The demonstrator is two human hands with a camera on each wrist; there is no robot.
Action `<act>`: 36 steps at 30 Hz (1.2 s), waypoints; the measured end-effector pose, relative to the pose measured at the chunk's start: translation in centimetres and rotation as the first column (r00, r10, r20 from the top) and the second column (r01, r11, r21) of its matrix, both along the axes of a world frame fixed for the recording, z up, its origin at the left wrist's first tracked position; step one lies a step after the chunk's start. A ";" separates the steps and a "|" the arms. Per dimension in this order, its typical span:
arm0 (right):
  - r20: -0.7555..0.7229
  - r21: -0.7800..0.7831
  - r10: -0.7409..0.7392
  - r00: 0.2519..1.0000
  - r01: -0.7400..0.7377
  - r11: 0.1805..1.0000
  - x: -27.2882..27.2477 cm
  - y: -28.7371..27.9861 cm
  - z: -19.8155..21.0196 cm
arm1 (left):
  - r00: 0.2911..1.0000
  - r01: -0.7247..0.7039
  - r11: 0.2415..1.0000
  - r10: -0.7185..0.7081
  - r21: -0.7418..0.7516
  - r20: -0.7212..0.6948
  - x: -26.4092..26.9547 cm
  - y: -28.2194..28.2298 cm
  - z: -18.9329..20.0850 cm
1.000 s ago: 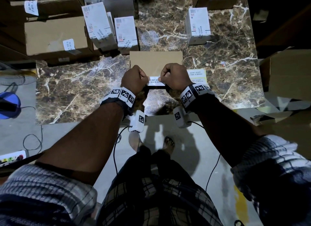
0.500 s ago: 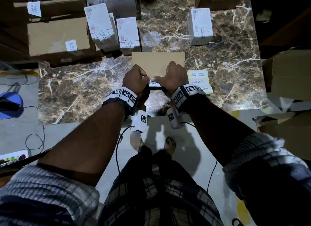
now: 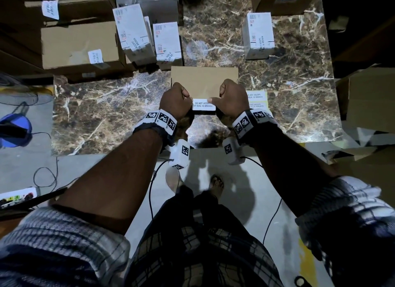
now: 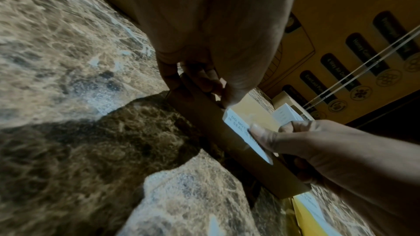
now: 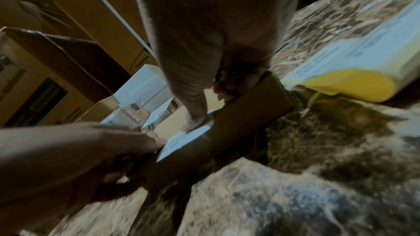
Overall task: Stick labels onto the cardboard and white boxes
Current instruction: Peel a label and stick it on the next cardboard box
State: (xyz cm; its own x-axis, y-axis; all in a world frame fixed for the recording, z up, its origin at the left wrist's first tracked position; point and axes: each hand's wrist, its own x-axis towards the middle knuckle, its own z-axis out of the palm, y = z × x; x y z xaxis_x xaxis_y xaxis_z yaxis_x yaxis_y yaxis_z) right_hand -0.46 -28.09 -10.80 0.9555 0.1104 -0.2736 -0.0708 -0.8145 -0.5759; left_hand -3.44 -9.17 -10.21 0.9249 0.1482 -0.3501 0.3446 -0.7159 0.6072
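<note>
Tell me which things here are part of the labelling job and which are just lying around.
Part of the job:
- label, pressed by left hand and right hand
- flat cardboard box under it
- yellow label sheet
- white boxes
- big cardboard box

Lying about:
- blue object on the floor
- cables
</note>
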 end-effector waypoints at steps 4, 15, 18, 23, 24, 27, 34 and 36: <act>0.005 -0.124 0.036 0.999 -0.035 0.992 -0.3 1.1 0.3 | 1.000 0.012 1.000 -0.012 0.005 -0.007 0.0 0.0 0.1; -0.014 -0.014 0.039 0.999 -0.039 0.999 0.2 -0.4 0.4 | 0.999 0.019 0.995 -0.022 0.095 0.031 0.0 -0.8 -0.5; 0.008 -0.049 0.043 0.999 -0.042 0.998 -0.3 0.0 0.5 | 0.998 -0.002 0.993 -0.005 0.121 0.061 -0.2 -1.3 -0.8; 0.000 -0.023 0.057 0.998 -0.057 0.998 0.2 -0.5 0.4 | 0.999 -0.027 0.989 0.023 0.143 0.026 0.3 -1.4 -0.8; -0.005 -0.003 0.050 0.999 -0.050 0.999 0.3 -0.7 0.3 | 0.999 -0.033 0.990 0.031 0.140 0.018 0.3 -1.5 -0.7; -0.010 0.014 0.031 0.999 -0.031 0.999 0.3 -0.8 0.3 | 0.999 -0.047 0.993 0.046 0.112 0.007 0.4 -1.6 -0.5; -0.005 -0.079 0.027 1.000 -0.027 0.997 -0.2 0.5 0.2 | 0.999 -0.033 0.997 0.030 0.075 0.040 -0.2 -1.3 -0.8; -0.007 -0.058 0.051 0.999 -0.051 0.997 -0.1 0.1 0.4 | 0.999 -0.028 0.996 0.024 0.090 0.045 -0.2 -1.3 -0.8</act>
